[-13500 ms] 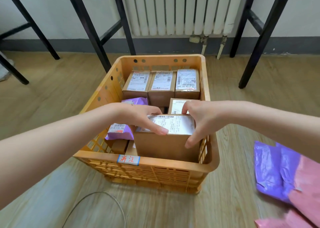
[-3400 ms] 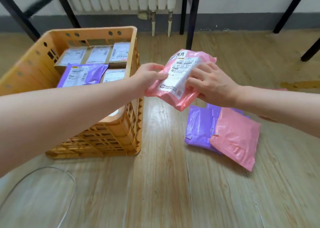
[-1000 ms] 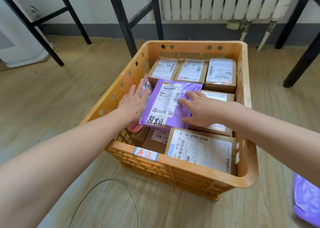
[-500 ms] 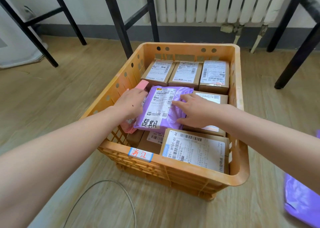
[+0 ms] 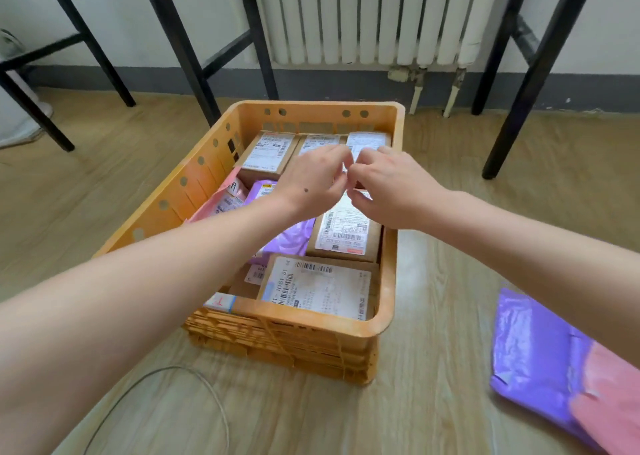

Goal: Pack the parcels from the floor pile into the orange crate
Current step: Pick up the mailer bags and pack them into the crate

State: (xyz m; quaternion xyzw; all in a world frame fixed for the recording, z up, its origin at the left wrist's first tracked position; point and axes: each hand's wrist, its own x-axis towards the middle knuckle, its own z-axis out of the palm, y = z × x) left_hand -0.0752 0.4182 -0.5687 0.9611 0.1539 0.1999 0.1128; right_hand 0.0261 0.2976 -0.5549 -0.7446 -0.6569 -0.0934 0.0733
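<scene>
Both hands, left hand (image 5: 313, 181) and right hand (image 5: 388, 186), hover loosely curled and empty over the nearly full orange crate (image 5: 389, 274), so next comes reaching for the purple mailer (image 5: 533, 361) on the floor.

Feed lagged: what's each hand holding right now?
Left hand: loosely curled, holding nothing, above the orange crate.
Right hand: the same, fingertips near the left's.

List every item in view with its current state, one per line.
orange crate: upright, nearly full
pink mailer: wedged upright against crate's left wall
purple mailer: lying in crate
purple bag: on floor, unpacked
left hand: empty, above crate
right hand: empty, above crate
</scene>
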